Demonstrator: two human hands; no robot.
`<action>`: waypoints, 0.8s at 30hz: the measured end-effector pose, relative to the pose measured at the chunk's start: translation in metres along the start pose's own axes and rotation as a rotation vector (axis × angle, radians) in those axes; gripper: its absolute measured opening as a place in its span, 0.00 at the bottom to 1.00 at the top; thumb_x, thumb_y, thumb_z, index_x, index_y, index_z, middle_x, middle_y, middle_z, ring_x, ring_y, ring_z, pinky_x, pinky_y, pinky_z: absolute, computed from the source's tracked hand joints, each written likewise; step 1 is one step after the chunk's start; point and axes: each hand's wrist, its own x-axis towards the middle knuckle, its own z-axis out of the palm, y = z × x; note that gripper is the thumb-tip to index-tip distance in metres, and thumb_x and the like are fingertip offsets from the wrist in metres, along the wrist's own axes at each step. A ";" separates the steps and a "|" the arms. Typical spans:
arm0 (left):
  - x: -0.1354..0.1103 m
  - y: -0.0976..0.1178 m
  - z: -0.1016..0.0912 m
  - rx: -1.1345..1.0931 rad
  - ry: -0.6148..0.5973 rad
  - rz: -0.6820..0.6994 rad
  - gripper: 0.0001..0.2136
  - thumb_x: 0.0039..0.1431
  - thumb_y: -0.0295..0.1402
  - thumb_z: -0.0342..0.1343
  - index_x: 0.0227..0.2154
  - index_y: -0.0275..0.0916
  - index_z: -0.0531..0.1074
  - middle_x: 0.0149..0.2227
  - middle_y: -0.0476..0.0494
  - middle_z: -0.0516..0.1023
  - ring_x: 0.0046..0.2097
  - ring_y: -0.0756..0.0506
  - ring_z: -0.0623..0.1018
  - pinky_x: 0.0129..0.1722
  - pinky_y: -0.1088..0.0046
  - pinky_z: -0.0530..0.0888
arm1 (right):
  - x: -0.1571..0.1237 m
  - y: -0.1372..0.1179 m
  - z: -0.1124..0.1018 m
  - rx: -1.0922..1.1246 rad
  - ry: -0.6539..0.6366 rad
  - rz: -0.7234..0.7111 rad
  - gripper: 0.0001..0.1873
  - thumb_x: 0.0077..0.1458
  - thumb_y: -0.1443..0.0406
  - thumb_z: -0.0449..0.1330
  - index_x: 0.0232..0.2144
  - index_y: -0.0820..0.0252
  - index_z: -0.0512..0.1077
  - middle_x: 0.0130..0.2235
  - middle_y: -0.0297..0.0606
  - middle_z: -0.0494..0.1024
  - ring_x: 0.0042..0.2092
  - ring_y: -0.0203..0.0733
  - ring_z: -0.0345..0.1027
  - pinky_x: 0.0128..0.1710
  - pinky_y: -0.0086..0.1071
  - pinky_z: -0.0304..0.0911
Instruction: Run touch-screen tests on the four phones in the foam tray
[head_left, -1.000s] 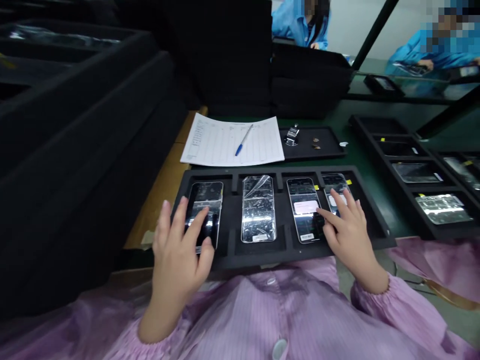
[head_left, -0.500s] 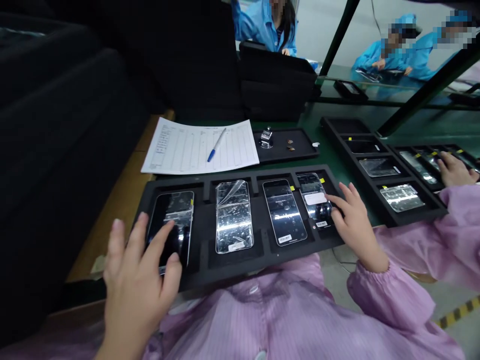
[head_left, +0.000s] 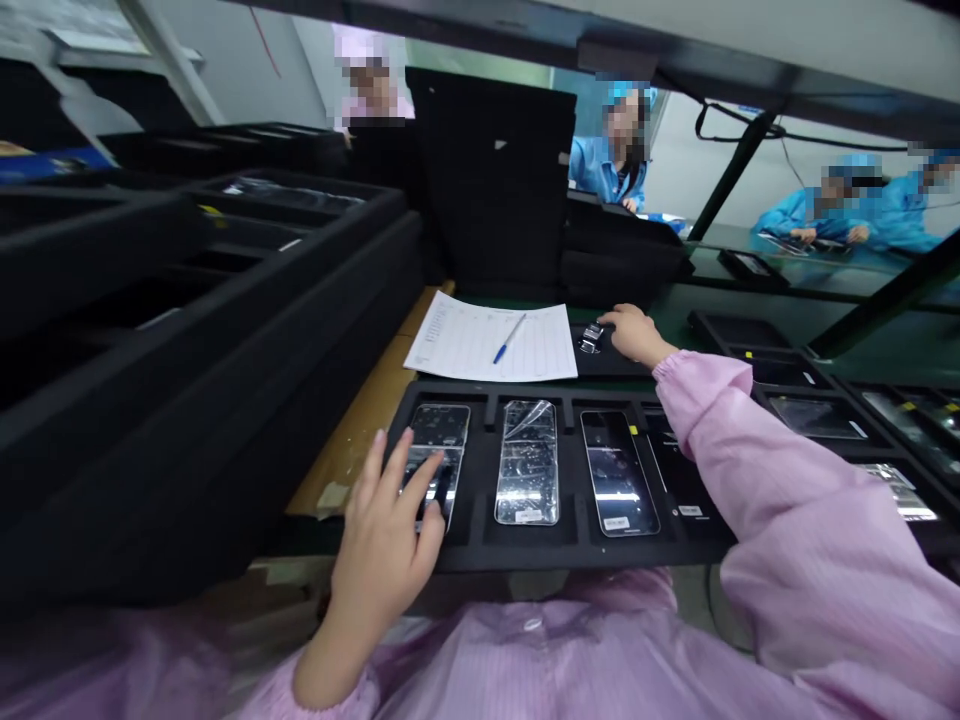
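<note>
Spread open, our left hand lies with its fingers across the lower half of a smartphone, not clamping it. The phone sits in the leftmost slot of a black foam tray, its long axis running away from us toward a printed sheet. Our right arm reaches forward over the tray, and our right hand curls just beside a small metal fitting on a black tray; we cannot tell whether it grips it.

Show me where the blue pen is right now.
In the head view, the blue pen lies on the printed paper sheet, upper centre, just left of the person's right hand.
</note>
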 end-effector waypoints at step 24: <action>-0.001 -0.001 0.003 0.020 0.026 0.003 0.19 0.64 0.30 0.45 0.54 0.35 0.73 0.67 0.28 0.63 0.71 0.27 0.55 0.58 0.41 0.70 | 0.008 0.000 0.005 -0.076 0.030 -0.003 0.21 0.52 0.76 0.55 0.46 0.58 0.77 0.67 0.46 0.60 0.70 0.59 0.44 0.66 0.62 0.42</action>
